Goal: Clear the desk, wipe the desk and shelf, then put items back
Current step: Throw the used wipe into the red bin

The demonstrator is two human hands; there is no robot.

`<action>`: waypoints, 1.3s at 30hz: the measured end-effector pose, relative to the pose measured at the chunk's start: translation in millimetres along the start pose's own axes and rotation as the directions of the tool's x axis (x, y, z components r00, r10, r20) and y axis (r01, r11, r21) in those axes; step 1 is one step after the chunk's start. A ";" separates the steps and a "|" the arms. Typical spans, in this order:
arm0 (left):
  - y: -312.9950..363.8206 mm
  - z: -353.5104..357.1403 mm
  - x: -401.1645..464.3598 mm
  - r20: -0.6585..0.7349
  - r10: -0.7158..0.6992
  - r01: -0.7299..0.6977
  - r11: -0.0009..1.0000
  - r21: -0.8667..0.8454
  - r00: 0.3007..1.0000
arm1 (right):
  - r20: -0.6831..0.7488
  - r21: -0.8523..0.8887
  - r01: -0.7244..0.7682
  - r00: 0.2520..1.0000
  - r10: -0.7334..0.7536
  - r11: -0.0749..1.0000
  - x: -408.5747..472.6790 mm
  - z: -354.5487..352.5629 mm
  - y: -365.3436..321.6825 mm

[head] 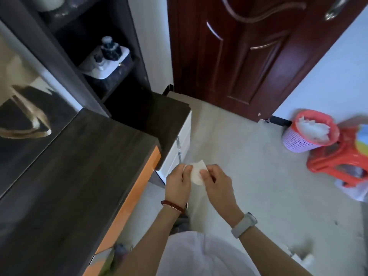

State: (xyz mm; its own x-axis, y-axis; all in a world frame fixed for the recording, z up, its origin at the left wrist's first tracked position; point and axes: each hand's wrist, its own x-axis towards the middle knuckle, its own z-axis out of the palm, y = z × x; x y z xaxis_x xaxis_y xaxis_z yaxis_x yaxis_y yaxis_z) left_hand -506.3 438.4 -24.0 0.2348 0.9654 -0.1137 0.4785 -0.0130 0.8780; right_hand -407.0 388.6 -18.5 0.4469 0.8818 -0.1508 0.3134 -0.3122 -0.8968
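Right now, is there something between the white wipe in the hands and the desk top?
Nothing visible. Both hands, left hand and right hand, hold the wipe just beyond the desk edge; the desk surface nearby is bare.

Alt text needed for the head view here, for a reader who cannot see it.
Both hands, left hand and right hand, hold a small white wipe between them above the floor, beside a bare dark desk top. A wastebasket full of white paper stands by the dark red door.
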 end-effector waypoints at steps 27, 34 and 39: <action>225.7 377.8 315.9 0.527 -0.042 0.075 0.996 -0.040 0.849 | -0.676 -0.028 -0.201 0.726 0.129 0.979 290.7 -301.9 136.9; 290.7 524.1 315.5 0.689 -0.332 0.589 0.790 -0.169 0.644 | -0.556 0.122 -0.137 0.811 0.182 0.983 342.5 -436.7 184.3; 331.4 593.9 320.3 0.840 -0.246 0.709 0.673 -0.211 0.483 | -0.475 0.165 -0.202 0.841 0.257 0.965 384.8 -502.5 215.5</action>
State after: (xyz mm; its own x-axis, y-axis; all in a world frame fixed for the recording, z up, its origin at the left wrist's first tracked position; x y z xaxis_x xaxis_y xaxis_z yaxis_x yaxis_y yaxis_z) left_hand 230.0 588.6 -45.7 0.7066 0.2509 -0.6617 0.3099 0.7308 0.6081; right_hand 253.6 483.0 -60.8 0.8549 0.4936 -0.1596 0.0745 -0.4213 -0.9039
